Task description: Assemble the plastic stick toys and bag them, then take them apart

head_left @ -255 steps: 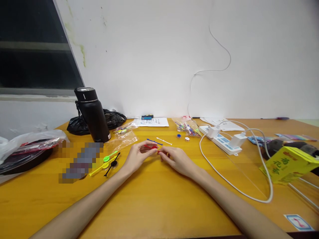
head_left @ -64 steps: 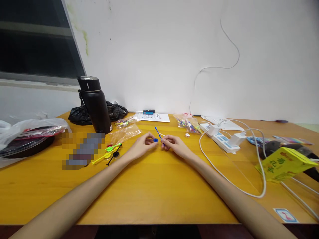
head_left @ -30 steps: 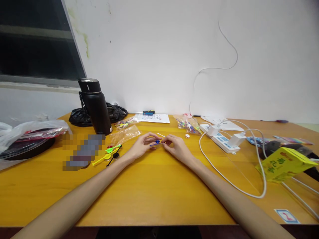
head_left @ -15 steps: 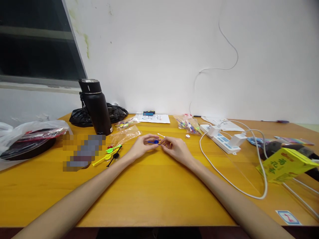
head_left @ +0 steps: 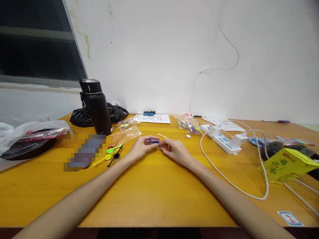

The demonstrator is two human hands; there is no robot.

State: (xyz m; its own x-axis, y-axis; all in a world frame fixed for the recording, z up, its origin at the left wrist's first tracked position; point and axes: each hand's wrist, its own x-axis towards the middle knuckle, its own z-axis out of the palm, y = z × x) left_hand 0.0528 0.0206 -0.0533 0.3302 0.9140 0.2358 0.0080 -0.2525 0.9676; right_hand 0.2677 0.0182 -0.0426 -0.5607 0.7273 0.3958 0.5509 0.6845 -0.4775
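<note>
Between my two hands is a blue plastic spinner arrow [head_left: 156, 142] with a round hub, held just above the table. My left hand [head_left: 142, 146] pinches it from the left side, thumb and fingers near the hub. My right hand [head_left: 174, 149] has its fingertips closed on the arrow's right end. Just behind the fingers lies a white spinner arrow [head_left: 162, 136]. Left of my left forearm lie a yellow spinner arrow [head_left: 101, 161], a black one [head_left: 116, 155] and a green one [head_left: 110, 150].
A black bottle [head_left: 97, 111] stands at the back left beside a black bag [head_left: 118, 113]. Bags of small parts [head_left: 189, 125] and a screwdriver [head_left: 149, 113] lie near the wall. On the right are a power strip [head_left: 224, 142], looping white cables [head_left: 206, 164] and a yellow box [head_left: 284, 165].
The blue spinner arrow has tilted, its left end now higher and its right end lower. Both hands have shifted only slightly, still holding it.
</note>
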